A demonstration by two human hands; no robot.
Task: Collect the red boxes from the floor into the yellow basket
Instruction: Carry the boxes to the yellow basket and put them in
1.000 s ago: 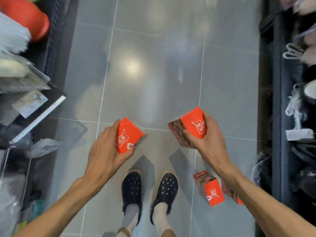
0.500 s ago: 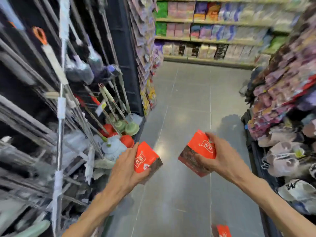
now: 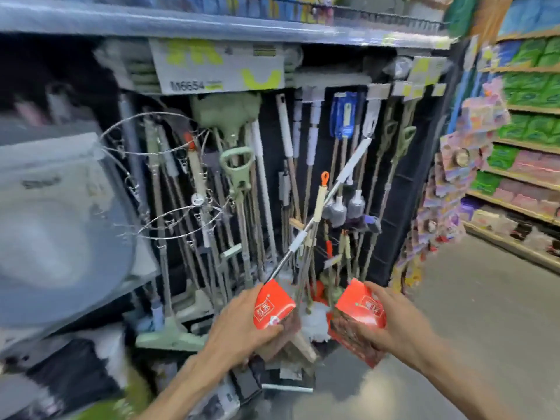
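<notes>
Since half second ago, your view swung left onto rack of hanging mops and brooms (image 3: 272,183). Left hand (image 3: 242,325) grip holds red cardboard box (image 3: 272,304); right hand (image 3: 397,325) grip holds second red cardboard box (image 3: 360,310). Carry step. Yellow basket not visible: find it, then lower both boxes in.

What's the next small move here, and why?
Probably keep turning to find the yellow basket, which is not in view. The left hand and right hand each already hold a red box, and the view faces only a mop rack.
</notes>
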